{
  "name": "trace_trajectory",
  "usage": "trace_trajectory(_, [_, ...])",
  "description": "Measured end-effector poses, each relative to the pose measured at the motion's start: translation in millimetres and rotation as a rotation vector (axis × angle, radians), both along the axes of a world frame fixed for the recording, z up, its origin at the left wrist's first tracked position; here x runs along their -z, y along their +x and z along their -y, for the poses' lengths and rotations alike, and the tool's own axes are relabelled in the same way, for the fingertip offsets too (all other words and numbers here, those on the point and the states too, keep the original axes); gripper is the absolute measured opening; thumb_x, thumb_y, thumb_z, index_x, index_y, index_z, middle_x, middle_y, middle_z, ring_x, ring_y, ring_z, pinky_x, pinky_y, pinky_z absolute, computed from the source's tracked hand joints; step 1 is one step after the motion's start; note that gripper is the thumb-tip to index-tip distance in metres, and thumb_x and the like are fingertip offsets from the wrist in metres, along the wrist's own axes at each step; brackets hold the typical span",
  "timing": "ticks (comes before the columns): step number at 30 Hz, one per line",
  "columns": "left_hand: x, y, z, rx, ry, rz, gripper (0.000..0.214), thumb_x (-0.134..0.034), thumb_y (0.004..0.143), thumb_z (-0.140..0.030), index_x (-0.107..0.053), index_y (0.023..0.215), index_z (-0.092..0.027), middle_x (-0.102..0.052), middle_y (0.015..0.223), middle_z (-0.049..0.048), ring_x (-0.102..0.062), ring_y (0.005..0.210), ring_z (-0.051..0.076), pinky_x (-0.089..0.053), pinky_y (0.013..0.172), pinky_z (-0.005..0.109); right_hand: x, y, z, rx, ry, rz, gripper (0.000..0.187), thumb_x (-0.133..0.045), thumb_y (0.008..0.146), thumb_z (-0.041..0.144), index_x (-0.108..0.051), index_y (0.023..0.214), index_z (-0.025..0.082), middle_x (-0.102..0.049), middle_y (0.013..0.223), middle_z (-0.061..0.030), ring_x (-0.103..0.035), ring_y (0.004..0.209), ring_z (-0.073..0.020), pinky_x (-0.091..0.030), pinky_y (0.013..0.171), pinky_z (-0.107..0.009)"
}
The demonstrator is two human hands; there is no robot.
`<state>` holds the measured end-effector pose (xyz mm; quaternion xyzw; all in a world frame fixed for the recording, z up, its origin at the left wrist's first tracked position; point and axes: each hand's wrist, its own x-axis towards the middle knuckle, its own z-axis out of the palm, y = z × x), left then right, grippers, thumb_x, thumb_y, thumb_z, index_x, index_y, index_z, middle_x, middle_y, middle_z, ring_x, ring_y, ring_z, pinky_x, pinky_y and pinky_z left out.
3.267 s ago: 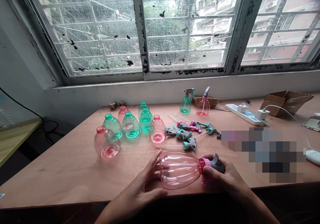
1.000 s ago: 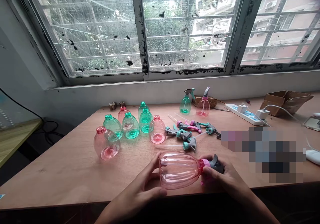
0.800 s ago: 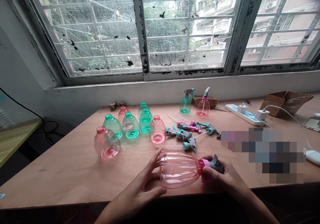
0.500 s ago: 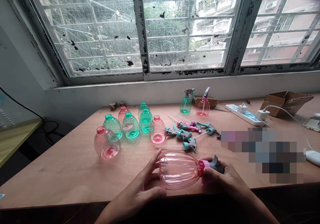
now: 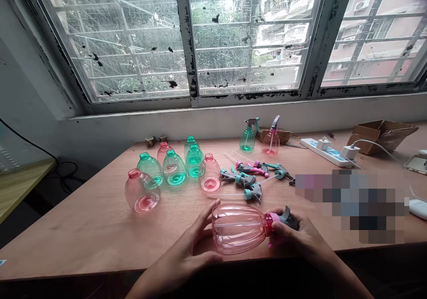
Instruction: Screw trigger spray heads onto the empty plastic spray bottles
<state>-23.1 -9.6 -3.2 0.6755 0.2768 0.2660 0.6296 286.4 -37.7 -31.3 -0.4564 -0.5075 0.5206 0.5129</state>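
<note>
A clear pink bottle (image 5: 238, 228) lies on its side at the near edge of the wooden table (image 5: 83, 232). My left hand (image 5: 191, 252) cups its base, thumb and fingers curled round it. My right hand (image 5: 302, 241) is closed on the grey and pink spray head (image 5: 283, 221) seated on the bottle's neck. Loose spray heads (image 5: 250, 179) with long dip tubes lie just beyond the bottle.
Several uncapped green and pink bottles (image 5: 173, 170) stand at the left middle. Two bottles with spray heads (image 5: 260, 139) stand by the window wall. A power strip (image 5: 325, 152), a cardboard box (image 5: 380, 134) and a blurred patch sit at the right.
The pink bottle has turned slightly about its long axis between my hands. Both hands stay in nearly the same place.
</note>
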Motion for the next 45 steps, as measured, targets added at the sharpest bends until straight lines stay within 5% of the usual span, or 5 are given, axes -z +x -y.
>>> trace_trajectory(10, [5.1,-3.7,-0.3,-0.038,0.078,-0.098,0.095,-0.073,0.092,-0.029,-0.008,0.160,-0.042,-0.020,0.171,0.0017,-0.025,0.155,0.031,-0.021,0.128,0.051,-3.6,-2.8,1.9,0.015,-0.045,-0.011,0.042,-0.085,0.073,0.054,-0.076,0.084,0.015,-0.080,0.068,-0.0053,-0.075,0.059,-0.0213,-0.061,0.056,-0.027])
trace_trajectory(20, [6.0,-3.6,-2.8,-0.022,0.054,-0.047,0.090,-0.071,0.094,-0.027,-0.011,0.160,-0.042,-0.031,0.167,0.0048,-0.030,0.153,0.031,-0.026,0.125,0.051,-5.2,-1.6,2.6,-0.020,-0.064,0.009,0.039,-0.084,0.076,0.052,-0.075,0.088,0.015,-0.080,0.073,-0.0056,-0.076,0.064,-0.0222,-0.063,0.062,-0.030])
trace_trajectory(31, [8.3,-2.9,-0.6,-0.037,-0.047,0.001,0.085,-0.070,0.095,-0.031,-0.016,0.159,-0.044,-0.027,0.169,0.0039,-0.037,0.149,0.031,-0.037,0.120,0.050,-2.3,-1.1,2.2,-0.002,-0.046,0.028,0.041,-0.083,0.076,0.052,-0.074,0.089,0.014,-0.079,0.071,-0.0054,-0.076,0.063,-0.0227,-0.062,0.060,-0.030])
trace_trajectory(37, [7.7,-4.2,-0.7,-0.038,0.019,-0.008,0.089,-0.074,0.092,-0.030,-0.016,0.160,-0.042,-0.042,0.160,0.0063,-0.034,0.151,0.030,-0.026,0.125,0.051,2.0,0.0,0.0,0.003,-0.014,0.026,0.043,-0.081,0.077,0.055,-0.073,0.089,0.014,-0.078,0.066,-0.0055,-0.074,0.061,-0.0232,-0.060,0.058,-0.031])
trace_trajectory(45, [5.2,-0.7,-2.0,-0.033,0.044,-0.003,0.080,-0.070,0.094,-0.031,-0.023,0.157,-0.044,-0.024,0.170,0.0004,-0.027,0.154,0.032,-0.030,0.124,0.051,0.4,-0.9,0.4,0.031,0.001,0.013,0.043,-0.082,0.075,0.056,-0.074,0.086,0.015,-0.079,0.068,-0.0059,-0.073,0.060,-0.0226,-0.059,0.059,-0.031])
